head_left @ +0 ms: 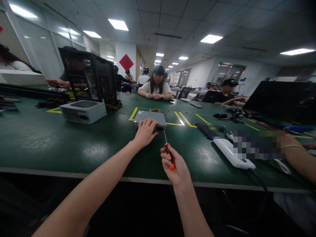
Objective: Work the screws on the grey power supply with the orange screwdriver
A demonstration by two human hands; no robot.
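Observation:
A grey computer power supply (151, 116) sits on the green table in front of me, with colored cables (155, 110) behind it. Across its top and near edge lies my left hand (146, 131), fingers bent over the metal box and holding it steady. My right hand (176, 164) is closed around the orange and black handle of a screwdriver (170, 155). The thin shaft points up and away, its tip at the lower right corner of the power supply's near face. Whether the tip sits in a screw is too small to tell.
Another power supply (84, 111) stands to the left, beside an open black computer case (89, 75). A white power bank-like device (232, 153) lies to the right, near another person's arm (300, 154). A person (155, 84) sits across the table (118, 148). Yellow tape marks its surface.

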